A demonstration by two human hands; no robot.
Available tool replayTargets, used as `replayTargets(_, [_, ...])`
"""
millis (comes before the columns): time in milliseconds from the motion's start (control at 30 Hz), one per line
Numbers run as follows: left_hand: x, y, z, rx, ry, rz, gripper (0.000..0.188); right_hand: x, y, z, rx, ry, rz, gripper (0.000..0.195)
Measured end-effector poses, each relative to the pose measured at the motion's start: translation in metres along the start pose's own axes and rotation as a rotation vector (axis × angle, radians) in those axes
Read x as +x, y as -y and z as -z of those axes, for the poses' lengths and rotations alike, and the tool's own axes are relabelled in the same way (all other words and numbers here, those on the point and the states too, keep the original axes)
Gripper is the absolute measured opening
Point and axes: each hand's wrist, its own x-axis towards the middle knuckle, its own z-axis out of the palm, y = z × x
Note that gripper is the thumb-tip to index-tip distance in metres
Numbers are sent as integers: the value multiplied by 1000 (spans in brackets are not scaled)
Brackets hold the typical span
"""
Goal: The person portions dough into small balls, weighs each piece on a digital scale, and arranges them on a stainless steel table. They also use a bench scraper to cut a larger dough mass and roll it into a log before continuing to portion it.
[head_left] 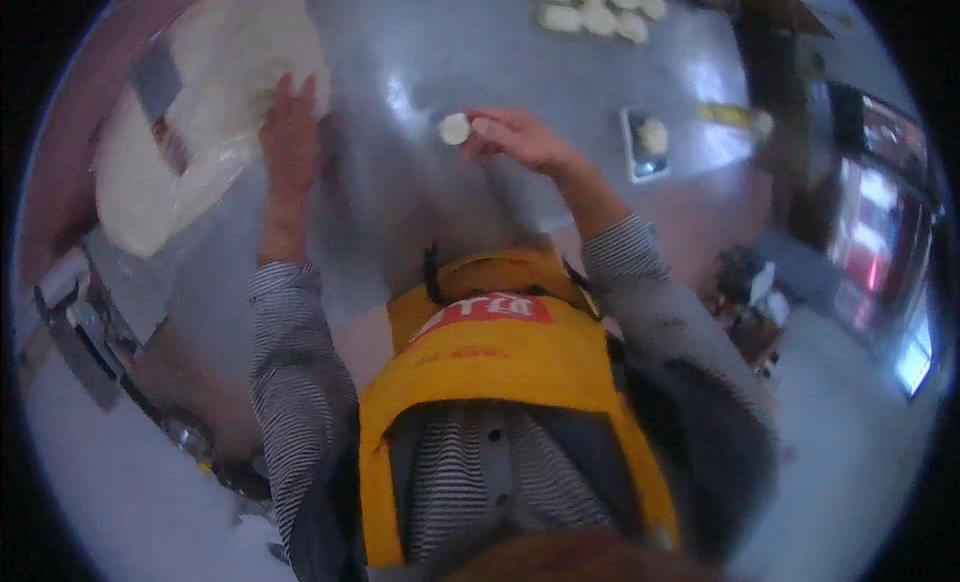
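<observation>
My right hand [517, 137] holds a small, round, pale piece of dough [454, 129] between thumb and fingers, over the grey metal worktable [442, 60]. To the left, my left hand [291, 143] is spread at the edge of a large pale slab of what looks like dough [232, 49]. Clear plastic film [225, 158] seems to cover part of that slab; whether my fingers press dough or film I cannot tell. A broad-bladed tool [157, 79] with a reddish-brown handle lies on the slab's left part.
Several pale dough pieces [600, 15] lie in rows at the table's far side. To the right, a small flat scale-like device [637, 162] bears another pale lump [652, 135]. Beyond it is a yellow strip [724, 115]. A yellow apron [487, 372] covers my front.
</observation>
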Motion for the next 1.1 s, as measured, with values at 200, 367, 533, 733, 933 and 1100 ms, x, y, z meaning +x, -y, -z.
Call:
replayTargets(200, [-66,-96,25,-418,120,221,39,-130,-71,189,-1240,-995,-108,36])
replayTargets(367, [-103,-173,33,-615,510,230,31,-157,-103,262,-1156,-1096,-244,24])
replayTargets(533, [-103,-212,55,-675,539,246,28,-183,-96,293,-1375,-1351,172,21])
replayTargets(733, [-102,-250,71,-541,515,233,30,-236,-76,318,-1053,-1358,67,26])
replayTargets(933, [-112,-284,71,-489,525,262,30,-258,-139,295,-843,-961,-140,32])
replayTargets(1100, [-119,-290,59,-504,557,225,31,-279,-168,304,-1015,-758,-117,32])
